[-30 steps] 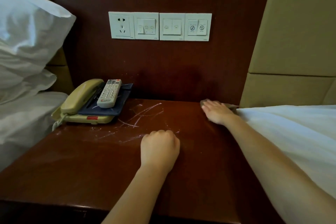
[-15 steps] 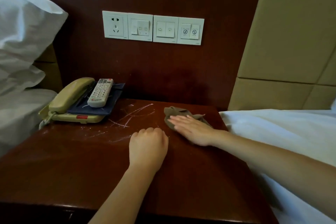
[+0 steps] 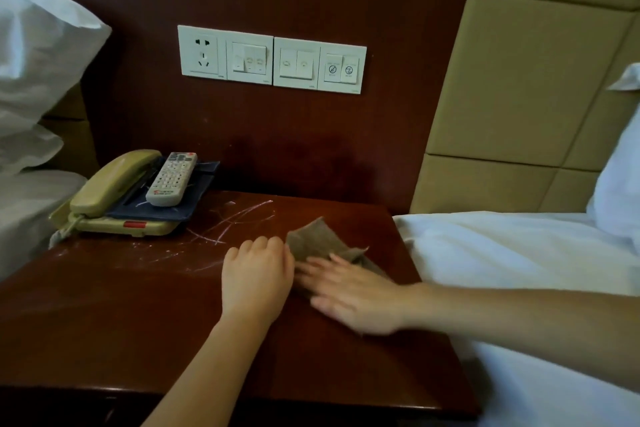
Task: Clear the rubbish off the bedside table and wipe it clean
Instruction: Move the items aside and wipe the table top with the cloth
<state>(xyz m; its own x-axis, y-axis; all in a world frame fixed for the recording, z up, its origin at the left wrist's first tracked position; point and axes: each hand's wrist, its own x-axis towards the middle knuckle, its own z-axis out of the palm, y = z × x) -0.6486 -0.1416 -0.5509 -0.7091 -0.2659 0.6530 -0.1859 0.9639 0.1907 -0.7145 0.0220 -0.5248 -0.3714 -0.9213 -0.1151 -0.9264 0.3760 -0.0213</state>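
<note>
**Wiping under way; far-left marks not yet reached**

No loose rubbish shows on the bedside table [image 3: 114, 319]; clearing looks done. White streaks [image 3: 221, 229] remain near the far-left part of the top, beside the telephone [image 3: 114, 198] and the remote control [image 3: 172, 178] lying on it, so the wipe appears partly finished.

The brown cloth [image 3: 317, 241] lies crumpled toward the far-right of the tabletop, its long axis running from far-left to near-right, one corner pointing at the far edge. The right hand [image 3: 353, 295] presses flat on the cloth, fingers spread, not gripping. The left hand [image 3: 258, 279] rests as a clenched fist mid-table, touching the cloth's edge, holding nothing visible.
</note>
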